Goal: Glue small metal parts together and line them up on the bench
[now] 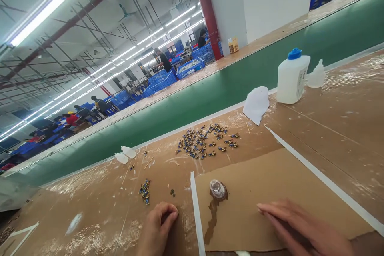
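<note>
Head view, left hand (157,228) curled, right hand (300,226) outstretched

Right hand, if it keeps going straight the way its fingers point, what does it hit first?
The right hand would probably meet the small clear cup first, though depth is hard to judge from this view.

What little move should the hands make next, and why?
I think the left hand should probably reach for the small cluster of blue-and-gold parts. That cluster lies just beyond its fingers, much closer than the larger scattered pile. The right hand lies open farther away, past the clear dish.
</note>
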### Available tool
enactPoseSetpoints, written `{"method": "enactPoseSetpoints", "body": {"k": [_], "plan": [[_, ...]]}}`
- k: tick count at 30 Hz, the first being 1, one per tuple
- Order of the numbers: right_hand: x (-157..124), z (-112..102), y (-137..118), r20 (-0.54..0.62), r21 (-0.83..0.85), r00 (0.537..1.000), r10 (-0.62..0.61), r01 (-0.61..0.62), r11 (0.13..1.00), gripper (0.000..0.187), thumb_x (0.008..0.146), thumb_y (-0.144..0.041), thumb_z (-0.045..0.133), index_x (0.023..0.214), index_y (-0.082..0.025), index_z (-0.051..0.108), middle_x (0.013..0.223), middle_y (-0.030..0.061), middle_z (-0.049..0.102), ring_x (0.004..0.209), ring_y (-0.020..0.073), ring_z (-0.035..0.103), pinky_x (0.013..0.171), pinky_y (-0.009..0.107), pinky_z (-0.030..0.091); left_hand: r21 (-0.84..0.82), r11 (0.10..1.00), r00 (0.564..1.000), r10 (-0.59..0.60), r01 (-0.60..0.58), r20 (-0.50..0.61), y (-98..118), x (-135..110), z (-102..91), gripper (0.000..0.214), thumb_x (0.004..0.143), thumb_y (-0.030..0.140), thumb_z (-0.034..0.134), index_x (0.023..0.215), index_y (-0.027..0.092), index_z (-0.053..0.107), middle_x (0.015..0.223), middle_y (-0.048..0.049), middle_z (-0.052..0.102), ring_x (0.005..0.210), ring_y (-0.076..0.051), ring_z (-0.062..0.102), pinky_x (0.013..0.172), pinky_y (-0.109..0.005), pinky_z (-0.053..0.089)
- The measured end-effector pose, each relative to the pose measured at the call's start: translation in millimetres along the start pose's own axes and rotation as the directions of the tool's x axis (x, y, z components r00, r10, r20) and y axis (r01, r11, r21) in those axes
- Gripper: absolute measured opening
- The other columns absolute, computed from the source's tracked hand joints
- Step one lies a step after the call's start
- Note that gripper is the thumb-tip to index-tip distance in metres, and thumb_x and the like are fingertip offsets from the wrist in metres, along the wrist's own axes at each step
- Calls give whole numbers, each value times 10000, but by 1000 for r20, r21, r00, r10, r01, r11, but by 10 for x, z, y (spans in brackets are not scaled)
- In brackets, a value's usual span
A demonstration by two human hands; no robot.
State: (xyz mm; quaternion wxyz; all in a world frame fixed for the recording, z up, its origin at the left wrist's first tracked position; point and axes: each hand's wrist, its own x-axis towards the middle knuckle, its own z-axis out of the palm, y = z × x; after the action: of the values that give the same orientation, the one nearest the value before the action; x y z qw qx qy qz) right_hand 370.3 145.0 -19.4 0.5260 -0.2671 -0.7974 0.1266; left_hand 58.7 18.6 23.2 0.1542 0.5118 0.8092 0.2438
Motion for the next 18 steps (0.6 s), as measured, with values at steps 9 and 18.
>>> {"method": "enactPoseSetpoints", "body": {"k": [9, 18], "plan": [[87, -72, -113, 10, -14, 1000, 22, -22, 1000, 164, 885, -287, 545, 994, -236, 657, 874, -7, 729, 762, 103, 708, 744, 126, 557, -81, 996, 997, -27, 21, -66, 122, -94, 7, 317, 806, 516, 575, 719, 244, 714, 736, -13, 590, 739, -180, 591, 707, -276, 434], [75, -52, -96, 30, -59, 999, 11, -10, 998, 192, 896, -344, 532, 1007, -239, 649, 890, -12, 730, 781, 104, 708, 799, 135, 549, -155, 988, 994, -24, 7, -107, 15, -214, 40, 257, 815, 483, 594, 815, 271, 740, 788, -2, 616, 783, -167, 612, 732, -253, 441]]}}
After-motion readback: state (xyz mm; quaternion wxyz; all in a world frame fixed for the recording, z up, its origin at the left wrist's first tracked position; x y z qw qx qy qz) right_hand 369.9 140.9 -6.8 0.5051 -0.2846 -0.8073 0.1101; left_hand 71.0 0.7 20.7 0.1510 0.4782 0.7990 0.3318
